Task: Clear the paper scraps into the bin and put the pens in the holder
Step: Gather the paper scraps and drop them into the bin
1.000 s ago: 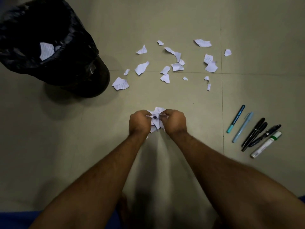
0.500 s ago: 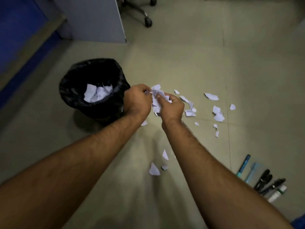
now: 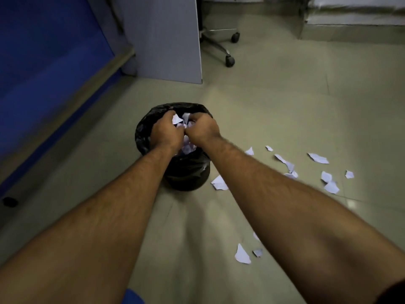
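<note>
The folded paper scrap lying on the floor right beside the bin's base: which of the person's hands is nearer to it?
Right. The right hand is above the bin on the scrap's side; the left hand is farther across.

Both my grips, left [image 3: 167, 132] and right [image 3: 202, 129], crowd the bin [image 3: 186, 172] mouth at frame centre, little room between them. Open floor [image 3: 274, 110] above and right of the bin. Grey panel [image 3: 162, 38] and chair base [image 3: 223, 47] block the top centre. Loose scraps [image 3: 317, 158] dot the floor at right; blue wall [image 3: 43, 51] closes the left.
</note>
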Available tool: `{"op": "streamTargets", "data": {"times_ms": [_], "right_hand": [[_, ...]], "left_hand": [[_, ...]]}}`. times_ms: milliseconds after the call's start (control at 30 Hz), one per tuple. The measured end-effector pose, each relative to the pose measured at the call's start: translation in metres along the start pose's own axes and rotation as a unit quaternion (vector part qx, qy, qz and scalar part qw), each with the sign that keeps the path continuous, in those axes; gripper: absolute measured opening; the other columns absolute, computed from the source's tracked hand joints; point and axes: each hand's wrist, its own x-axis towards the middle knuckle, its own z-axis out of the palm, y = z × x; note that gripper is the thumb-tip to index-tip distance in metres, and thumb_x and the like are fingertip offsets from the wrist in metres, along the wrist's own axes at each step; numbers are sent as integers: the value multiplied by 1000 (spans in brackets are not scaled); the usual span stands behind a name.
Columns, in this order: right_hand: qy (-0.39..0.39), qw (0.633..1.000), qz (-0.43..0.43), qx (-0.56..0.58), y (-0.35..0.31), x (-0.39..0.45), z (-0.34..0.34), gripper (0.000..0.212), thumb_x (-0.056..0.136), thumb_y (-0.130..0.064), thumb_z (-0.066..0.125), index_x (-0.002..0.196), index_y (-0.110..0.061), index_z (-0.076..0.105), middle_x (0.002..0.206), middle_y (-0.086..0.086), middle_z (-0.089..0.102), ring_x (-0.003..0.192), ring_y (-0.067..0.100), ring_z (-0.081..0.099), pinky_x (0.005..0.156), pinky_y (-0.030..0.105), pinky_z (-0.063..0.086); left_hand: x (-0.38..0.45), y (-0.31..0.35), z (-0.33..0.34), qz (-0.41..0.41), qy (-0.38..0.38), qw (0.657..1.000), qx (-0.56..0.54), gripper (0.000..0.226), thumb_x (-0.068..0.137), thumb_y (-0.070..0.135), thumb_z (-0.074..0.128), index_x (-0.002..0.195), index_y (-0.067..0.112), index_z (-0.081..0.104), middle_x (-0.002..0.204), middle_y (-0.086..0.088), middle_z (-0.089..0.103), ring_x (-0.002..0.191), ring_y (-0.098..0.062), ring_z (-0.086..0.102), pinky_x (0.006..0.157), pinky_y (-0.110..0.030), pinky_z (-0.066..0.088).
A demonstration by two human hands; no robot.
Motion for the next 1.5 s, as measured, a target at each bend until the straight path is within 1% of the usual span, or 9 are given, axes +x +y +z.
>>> {"op": "streamTargets", "data": {"times_ms": [167, 400, 600, 733, 933, 1167, 1367, 1433, 1500], "right_hand": [[8, 1000, 12, 1, -3, 2, -4, 38, 87, -23, 66, 123, -14, 64, 123, 8, 68, 115, 26, 62, 92, 28, 47], [32, 993, 43, 103, 5, 7, -2, 43, 80, -35, 77, 117, -16, 68, 114, 4, 70, 106, 20, 65, 95, 33, 53], [-4, 981, 26, 191, 4, 16, 3, 51, 74, -11, 82, 123, -14, 65, 114, 4, 68, 105, 21, 67, 95, 40, 56], [40, 967, 27, 250, 8, 18, 4, 36, 75, -16, 80, 109, -20, 70, 93, -10, 68, 93, 15, 70, 89, 37, 59], [117, 952, 29, 281, 17, 11, -19, 7, 83, -22, 71, 90, -25, 69, 86, -6, 72, 84, 14, 70, 85, 37, 59], [185, 945, 87, 257, 101, -40, -66, 12, 85, -17, 65, 95, -20, 71, 85, -7, 71, 79, 10, 66, 80, 25, 52], [130, 976, 128, 115, 210, -93, -84, 17, 84, -16, 65, 100, -18, 69, 77, -7, 65, 71, 10, 62, 75, 27, 49], [61, 988, 124, -62, 250, -122, -78, 27, 80, -28, 68, 106, -19, 69, 96, 2, 67, 92, 23, 63, 84, 33, 50], [10, 965, 121, -233, 290, -156, -69, 47, 74, -50, 63, 111, -21, 67, 109, 9, 61, 103, 33, 57, 85, 36, 47]], "left_hand": [[-3, 6, 1, 16, 6, 1000, 1, 37, 88, 11, 55, 124, 15, 62, 125, -8, 65, 116, -27, 59, 98, -32, 46], [-13, 20, 9, 0, 30, 999, -13, 23, 83, 10, 45, 88, 15, 67, 98, -5, 65, 86, -23, 60, 69, -28, 42], [-12, 18, 0, -31, 46, 998, 25, 32, 84, 4, 50, 111, 12, 64, 119, -12, 60, 105, -31, 59, 84, -35, 48], [-14, 16, 0, -47, 39, 998, 21, 29, 84, 6, 51, 109, 14, 64, 116, -9, 64, 104, -29, 61, 80, -31, 47], [-19, 38, 7, -19, 9, 1000, 2, 29, 82, 12, 54, 107, 18, 67, 108, -5, 71, 100, -26, 64, 83, -30, 51], [-59, 69, 61, 51, -127, 991, 4, 21, 80, 16, 60, 98, 19, 70, 95, -5, 73, 90, -24, 67, 77, -24, 50], [-136, 47, 145, 75, -325, 935, 123, 40, 81, 30, 67, 119, 19, 62, 117, -8, 67, 110, -25, 62, 86, -28, 48], [-168, 24, 167, 102, -405, 879, 229, 59, 79, 38, 70, 132, 19, 51, 132, -9, 57, 122, -29, 55, 95, -36, 48], [-202, 0, 184, 132, -452, 806, 360, 78, 72, 47, 74, 137, 23, 40, 136, -8, 47, 124, -31, 49, 96, -42, 46]]}}
